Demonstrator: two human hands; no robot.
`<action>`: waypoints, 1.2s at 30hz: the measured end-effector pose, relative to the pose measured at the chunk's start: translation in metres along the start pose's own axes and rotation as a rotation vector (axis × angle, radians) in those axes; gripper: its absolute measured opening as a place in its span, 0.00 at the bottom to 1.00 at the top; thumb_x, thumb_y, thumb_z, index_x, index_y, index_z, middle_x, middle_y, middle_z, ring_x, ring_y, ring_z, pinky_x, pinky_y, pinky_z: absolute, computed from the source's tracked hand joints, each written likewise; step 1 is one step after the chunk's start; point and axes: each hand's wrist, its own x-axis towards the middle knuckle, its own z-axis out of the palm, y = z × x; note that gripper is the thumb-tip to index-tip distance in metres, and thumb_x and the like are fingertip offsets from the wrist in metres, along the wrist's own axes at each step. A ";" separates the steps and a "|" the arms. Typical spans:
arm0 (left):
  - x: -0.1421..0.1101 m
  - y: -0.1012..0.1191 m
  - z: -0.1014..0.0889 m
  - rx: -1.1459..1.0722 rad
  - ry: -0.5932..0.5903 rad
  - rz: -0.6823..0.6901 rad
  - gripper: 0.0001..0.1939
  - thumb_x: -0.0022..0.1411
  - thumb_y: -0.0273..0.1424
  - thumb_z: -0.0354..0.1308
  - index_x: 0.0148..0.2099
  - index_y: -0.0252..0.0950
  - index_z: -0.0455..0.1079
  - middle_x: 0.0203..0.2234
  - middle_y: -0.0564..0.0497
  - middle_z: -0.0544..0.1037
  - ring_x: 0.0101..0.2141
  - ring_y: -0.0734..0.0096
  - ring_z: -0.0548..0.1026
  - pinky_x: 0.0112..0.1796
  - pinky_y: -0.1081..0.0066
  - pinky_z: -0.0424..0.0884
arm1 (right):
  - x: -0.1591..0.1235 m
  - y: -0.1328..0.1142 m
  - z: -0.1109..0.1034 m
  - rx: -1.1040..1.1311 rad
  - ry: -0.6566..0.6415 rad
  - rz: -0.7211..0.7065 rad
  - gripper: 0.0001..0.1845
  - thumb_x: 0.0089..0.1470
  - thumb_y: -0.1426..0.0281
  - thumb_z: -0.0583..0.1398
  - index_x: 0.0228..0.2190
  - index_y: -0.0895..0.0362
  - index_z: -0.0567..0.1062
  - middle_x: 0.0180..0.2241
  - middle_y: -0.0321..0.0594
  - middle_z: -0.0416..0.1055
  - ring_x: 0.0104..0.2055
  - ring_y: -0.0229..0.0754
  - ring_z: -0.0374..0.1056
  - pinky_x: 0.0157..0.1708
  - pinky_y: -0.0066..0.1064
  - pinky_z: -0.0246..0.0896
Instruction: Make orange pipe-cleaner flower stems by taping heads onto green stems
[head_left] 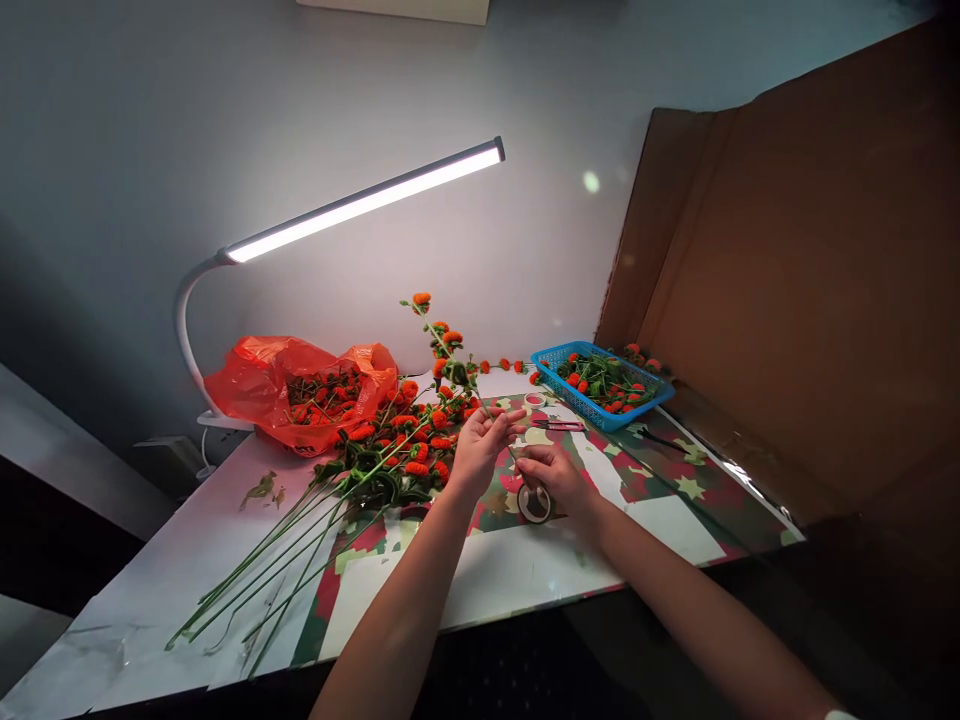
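Note:
My left hand is closed in a pinch round the thin stem of an artificial flower spray, which leans up and to the left with orange blooms and green leaves. Close by on the right, my right hand has its fingers together at the lower end of that stem. Below these fingers a roll of tape is partly covered by the hand, and a brownish strip seems to run up from it to the stem. Left of my hands lies a heap of finished-looking orange flower sprays with long green stems.
An orange plastic bag full of small orange flowers stands back left under a lit lamp. A blue basket holds more flowers at the back right. Thread snips and a small white ring lie nearer. Cardboard walls the right side.

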 end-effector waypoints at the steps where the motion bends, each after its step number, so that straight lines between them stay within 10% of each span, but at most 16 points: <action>1: 0.000 0.000 0.000 0.082 0.015 0.043 0.15 0.48 0.36 0.66 0.35 0.33 0.68 0.35 0.46 0.78 0.30 0.71 0.75 0.34 0.70 0.68 | -0.001 0.000 0.000 -0.055 0.013 -0.023 0.15 0.45 0.62 0.60 0.17 0.58 0.67 0.13 0.30 0.58 0.17 0.31 0.52 0.18 0.25 0.46; 6: 0.000 -0.002 -0.005 0.440 0.031 0.170 0.21 0.43 0.32 0.69 0.42 0.34 0.75 0.24 0.56 0.72 0.25 0.77 0.69 0.29 0.75 0.64 | -0.004 -0.001 0.004 -0.310 0.159 -0.138 0.11 0.48 0.65 0.57 0.19 0.58 0.68 0.17 0.32 0.60 0.20 0.33 0.55 0.22 0.27 0.50; 11: -0.001 -0.005 -0.004 0.316 0.064 0.114 0.24 0.39 0.31 0.70 0.42 0.32 0.75 0.19 0.56 0.73 0.21 0.77 0.69 0.26 0.74 0.65 | -0.005 -0.004 0.009 -0.496 0.215 -0.231 0.14 0.51 0.66 0.56 0.17 0.58 0.68 0.18 0.33 0.63 0.23 0.35 0.58 0.27 0.28 0.54; 22: 0.000 0.004 -0.003 0.029 0.064 -0.032 0.18 0.39 0.33 0.71 0.34 0.30 0.74 0.27 0.45 0.80 0.27 0.68 0.77 0.31 0.68 0.71 | 0.000 -0.002 -0.001 -0.031 0.039 0.087 0.23 0.44 0.52 0.62 0.16 0.59 0.70 0.14 0.35 0.65 0.17 0.33 0.60 0.20 0.27 0.52; 36: 0.003 0.003 -0.007 0.044 0.048 -0.031 0.18 0.40 0.33 0.70 0.34 0.30 0.74 0.26 0.48 0.78 0.24 0.75 0.74 0.29 0.72 0.70 | -0.001 -0.005 -0.009 0.115 -0.103 0.243 0.18 0.44 0.58 0.65 0.22 0.60 0.68 0.18 0.33 0.69 0.18 0.32 0.64 0.21 0.25 0.58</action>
